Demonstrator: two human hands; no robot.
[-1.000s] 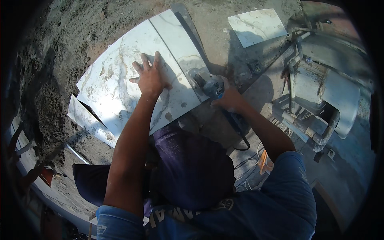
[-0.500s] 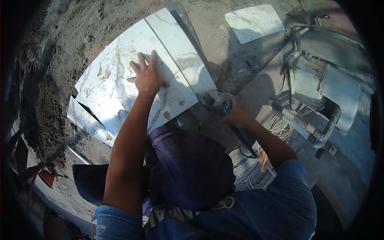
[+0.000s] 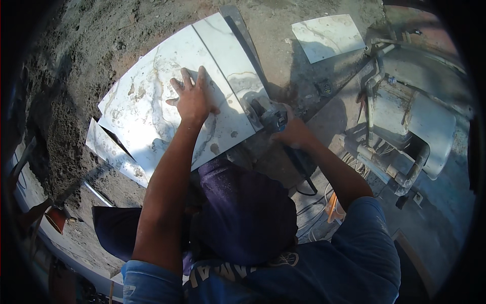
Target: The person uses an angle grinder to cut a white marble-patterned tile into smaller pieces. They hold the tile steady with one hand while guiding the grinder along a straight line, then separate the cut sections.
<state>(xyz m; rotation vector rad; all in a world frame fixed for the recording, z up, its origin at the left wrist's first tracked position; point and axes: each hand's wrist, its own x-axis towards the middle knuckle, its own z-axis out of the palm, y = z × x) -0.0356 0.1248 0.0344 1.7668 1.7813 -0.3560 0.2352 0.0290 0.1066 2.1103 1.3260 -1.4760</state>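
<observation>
A large white marbled tile (image 3: 144, 99), smeared with dirt, lies in front of me. My left hand (image 3: 193, 104) rests flat on it with fingers spread. A straight dark line divides the main slab from a narrower strip (image 3: 243, 76) on its right. My right hand (image 3: 294, 131) is wrapped round an angle grinder (image 3: 276, 119). The grinder's head is over the near end of the strip, close to the dark line; its disc is hard to make out. The cord end of the tool points back towards me.
Another tile piece (image 3: 106, 149) lies at the left, and a separate white tile (image 3: 329, 38) lies far right on the ground. A grey board (image 3: 234, 20) shows behind the strip. To the right are pipes (image 3: 372, 96), a pale basin (image 3: 435, 124) and coiled cables (image 3: 354, 164).
The grinder and my right hand have moved slightly left and farther onto the tile's near edge. My left hand stays pressed on the slab. The whole view has shifted slightly.
</observation>
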